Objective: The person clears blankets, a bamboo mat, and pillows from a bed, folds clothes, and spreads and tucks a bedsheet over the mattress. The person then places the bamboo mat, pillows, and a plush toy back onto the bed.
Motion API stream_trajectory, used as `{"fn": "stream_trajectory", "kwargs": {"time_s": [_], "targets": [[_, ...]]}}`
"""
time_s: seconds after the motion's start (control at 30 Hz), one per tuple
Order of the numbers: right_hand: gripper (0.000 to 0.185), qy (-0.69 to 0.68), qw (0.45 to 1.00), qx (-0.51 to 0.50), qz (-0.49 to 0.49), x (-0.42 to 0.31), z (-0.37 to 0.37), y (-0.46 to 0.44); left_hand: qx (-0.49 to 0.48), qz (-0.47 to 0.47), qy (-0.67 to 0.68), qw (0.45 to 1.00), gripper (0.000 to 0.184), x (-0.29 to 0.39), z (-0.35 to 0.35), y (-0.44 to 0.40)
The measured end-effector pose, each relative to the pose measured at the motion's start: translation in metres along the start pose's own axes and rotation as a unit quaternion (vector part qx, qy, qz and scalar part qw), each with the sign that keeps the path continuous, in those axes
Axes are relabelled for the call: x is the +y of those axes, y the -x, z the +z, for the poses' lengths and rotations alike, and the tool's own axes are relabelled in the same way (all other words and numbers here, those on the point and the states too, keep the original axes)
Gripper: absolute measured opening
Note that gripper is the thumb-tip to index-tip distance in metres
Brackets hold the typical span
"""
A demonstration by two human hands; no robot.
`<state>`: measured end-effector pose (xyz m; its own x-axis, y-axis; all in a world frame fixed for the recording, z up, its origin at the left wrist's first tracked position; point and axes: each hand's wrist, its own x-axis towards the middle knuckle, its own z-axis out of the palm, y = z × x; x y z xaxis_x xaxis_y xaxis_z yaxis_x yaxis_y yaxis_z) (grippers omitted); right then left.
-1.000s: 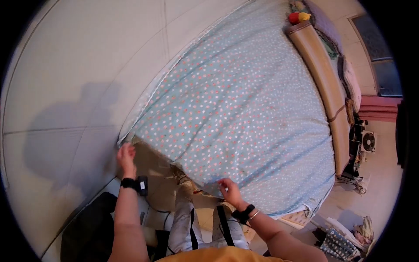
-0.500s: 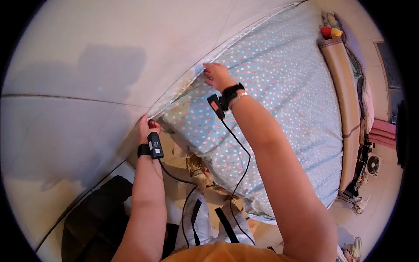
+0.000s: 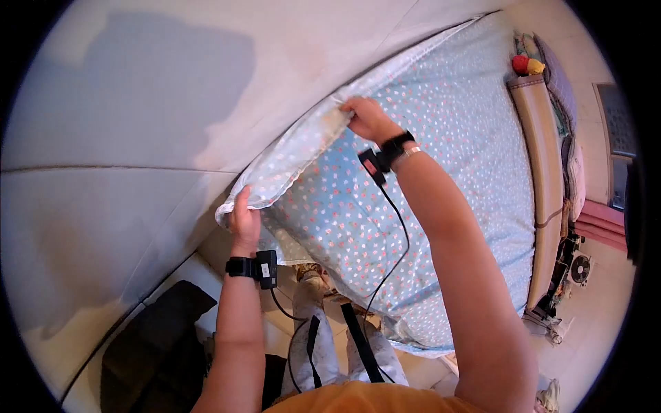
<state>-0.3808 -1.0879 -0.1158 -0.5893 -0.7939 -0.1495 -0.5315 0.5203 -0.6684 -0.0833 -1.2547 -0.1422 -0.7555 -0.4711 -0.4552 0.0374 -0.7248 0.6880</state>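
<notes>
A blue floral sheet [image 3: 413,193] covers the bed, with its wall-side edge [image 3: 296,151] lifted and folded back, pale underside showing. My left hand [image 3: 244,217] grips that edge near the corner beside the wall. Farther along the same edge, my right hand [image 3: 367,115] pinches the cloth, its fingertips partly hidden by the fold. Each wrist wears a black strap with a small box and a cable.
The wall [image 3: 117,206] rises along the left. A rolled mat [image 3: 540,186] lies along the bed's far right side, near a red and yellow toy [image 3: 527,65]. Dark cloth [image 3: 155,344] lies at the lower left. A fan [image 3: 580,268] stands at right.
My right hand has gone from the near edge to the wall-side edge and closed on it. The sheet's edge has been raised and turned back between my two hands.
</notes>
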Motion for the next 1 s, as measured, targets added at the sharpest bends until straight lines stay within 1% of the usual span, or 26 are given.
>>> {"fn": "stream_trajectory", "kwargs": {"time_s": [0.03, 0.07, 0.1, 0.13, 0.17, 0.2, 0.23, 0.27, 0.3, 0.33, 0.37, 0.4, 0.43, 0.47, 0.53, 0.6, 0.67, 0.7, 0.73, 0.8, 0.83, 0.87, 0.9, 0.93, 0.97, 1.0], "targets": [[0.035, -0.145, 0.987, -0.057, 0.038, 0.001, 0.0, 0.003, 0.066, -0.032, -0.142, 0.987, 0.042, -0.002, -0.001, 0.004], [0.039, -0.217, 0.971, -0.086, 0.054, 0.0, 0.001, 0.003, 0.131, -0.063, -0.28, 0.949, 0.042, -0.003, -0.003, 0.006], [0.043, -0.287, 0.949, -0.112, 0.074, -0.001, 0.002, 0.003, 0.02, -0.005, -0.344, 0.939, 0.042, -0.045, -0.049, -0.009], [0.048, -0.084, 0.988, -0.129, 0.029, -0.002, 0.007, 0.004, 0.019, -0.007, -0.343, 0.939, 0.042, -0.042, -0.041, -0.009], [0.053, 0.122, 0.982, -0.143, -0.017, 0.0, 0.012, 0.006, -0.038, 0.006, -0.467, 0.883, 0.042, -0.035, -0.023, -0.004], [0.053, 0.119, 0.982, -0.148, -0.013, 0.004, 0.017, 0.007, -0.096, 0.018, -0.581, 0.808, 0.043, -0.032, -0.012, -0.002], [0.053, 0.225, 0.963, -0.142, -0.033, 0.009, 0.023, 0.007, -0.118, -0.146, -0.591, 0.784, 0.042, -0.027, -0.015, -0.014], [0.053, 0.328, 0.934, -0.134, -0.054, 0.007, 0.027, 0.008, -0.119, -0.151, -0.593, 0.782, 0.042, -0.022, -0.006, -0.015], [0.047, 0.352, 0.926, -0.124, -0.049, 0.003, 0.033, 0.014, -0.114, -0.145, -0.633, 0.752, 0.041, -0.017, 0.006, -0.017], [0.047, 0.35, 0.927, -0.123, -0.049, -0.001, 0.038, 0.011, -0.107, -0.138, -0.671, 0.72, 0.04, -0.013, 0.014, -0.018], [0.046, 0.367, 0.923, -0.12, -0.008, -0.003, 0.046, 0.005, -0.098, -0.034, -0.666, 0.739, 0.038, -0.031, 0.001, -0.025], [0.045, 0.38, 0.916, -0.119, 0.035, -0.004, 0.054, 0.003, -0.098, -0.036, -0.668, 0.737, 0.038, -0.043, -0.017, -0.034], [0.045, 0.373, 0.924, -0.081, 0.025, -0.005, 0.058, 0.001, -0.111, -0.013, -0.706, 0.699, 0.037, -0.044, -0.021, -0.038], [0.045, 0.372, 0.925, -0.077, 0.026, -0.006, 0.057, -0.002, -0.122, 0.015, -0.741, 0.66, 0.037, -0.046, -0.023, -0.044], [0.046, 0.373, 0.918, -0.12, 0.065, -0.011, 0.054, -0.004, -0.102, 0.021, -0.752, 0.651, 0.038, -0.049, -0.019, -0.046], [0.045, 0.399, 0.91, -0.099, 0.045, -0.012, 0.05, -0.006, -0.08, 0.03, -0.76, 0.644, 0.04, -0.048, -0.011, -0.05], [0.042, 0.41, 0.903, -0.125, 0.014, -0.014, 0.046, -0.005, -0.021, -0.042, -0.756, 0.653, 0.047, -0.045, -0.008, -0.05], [0.042, 0.422, 0.9, -0.11, -0.009, -0.011, 0.045, -0.005, -0.014, 0.104, -0.74, 0.665, 0.056, -0.058, -0.025, -0.051], [0.042, 0.422, 0.9, -0.112, -0.008, -0.013, 0.036, -0.003, -0.014, 0.102, -0.739, 0.666, 0.056, -0.049, -0.016, -0.044], [0.046, 0.401, 0.898, -0.155, -0.096, -0.028, 0.011, 0.0, -0.047, 0.21, -0.762, 0.611, 0.057, -0.017, 0.011, -0.023], [0.051, 0.385, 0.9, -0.166, -0.123, -0.027, 0.003, 0.0, -0.045, 0.208, -0.76, 0.614, 0.057, -0.012, 0.013, -0.018], [0.051, 0.386, 0.898, -0.169, -0.125, -0.032, -0.007, 0.003, -0.088, 0.249, -0.734, 0.625, 0.055, -0.007, 0.012, -0.012], [0.047, 0.369, 0.9, -0.205, -0.11, -0.037, -0.017, 0.005, -0.129, 0.289, -0.705, 0.635, 0.053, -0.004, 0.011, -0.006], [0.044, 0.351, 0.9, -0.239, -0.096, -0.042, -0.025, 0.006, -0.126, 0.289, -0.705, 0.636, 0.053, 0.001, 0.015, 0.002], [0.041, 0.375, 0.891, -0.23, -0.111, -0.046, -0.034, 0.007, -0.11, 0.195, -0.658, 0.719, 0.052, 0.007, 0.02, 0.013], [0.046, 0.368, 0.898, -0.225, -0.084, -0.051, -0.046, 0.006, -0.093, 0.099, -0.601, 0.788, 0.051, 0.012, 0.025, 0.023]]}}
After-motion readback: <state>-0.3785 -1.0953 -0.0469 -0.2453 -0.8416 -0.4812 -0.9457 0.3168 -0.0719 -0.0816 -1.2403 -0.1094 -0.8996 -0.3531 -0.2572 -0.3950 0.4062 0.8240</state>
